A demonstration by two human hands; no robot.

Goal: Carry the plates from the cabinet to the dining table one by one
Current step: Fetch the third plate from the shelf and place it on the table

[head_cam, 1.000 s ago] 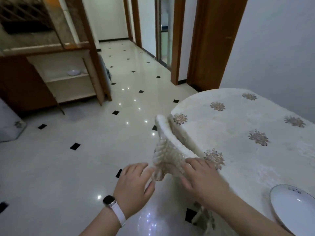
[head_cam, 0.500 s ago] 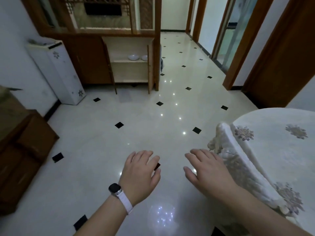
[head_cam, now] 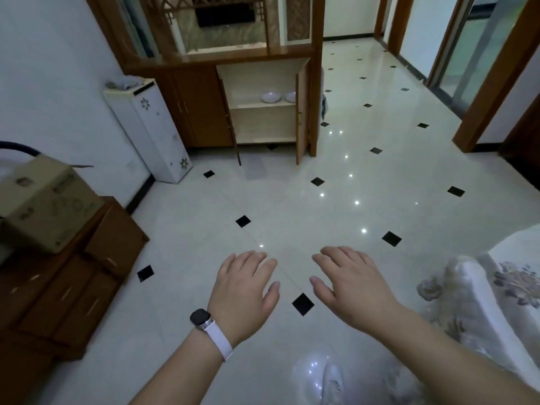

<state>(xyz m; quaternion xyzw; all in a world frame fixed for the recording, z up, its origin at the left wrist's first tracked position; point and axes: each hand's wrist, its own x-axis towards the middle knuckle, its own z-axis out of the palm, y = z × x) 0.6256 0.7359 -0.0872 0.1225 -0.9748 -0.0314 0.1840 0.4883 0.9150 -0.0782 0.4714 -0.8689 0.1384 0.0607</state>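
Observation:
The wooden cabinet (head_cam: 304,112) stands open across the room, straight ahead. On its upper shelf sit two white plates: one (head_cam: 271,97) to the left, the other (head_cam: 290,96) partly behind the right door. My left hand (head_cam: 244,290), with a watch on the wrist, and my right hand (head_cam: 350,283) are stretched out palm down over the floor, fingers relaxed and holding nothing. The dining table (head_cam: 517,276) with its flowered cloth shows only at the right edge.
A white floor unit (head_cam: 152,130) stands left of the cabinet. A cardboard box (head_cam: 43,200) sits on a brown drawer chest (head_cam: 73,276) at the left. Glossy tiled floor (head_cam: 292,206) stretches between me and the cabinet. Wooden door frames (head_cam: 493,71) line the right.
My hands let go of the folded tablecloth edge and now hold nothing. The view has turned left from the table toward the cabinet, which looks nearer and more centred.

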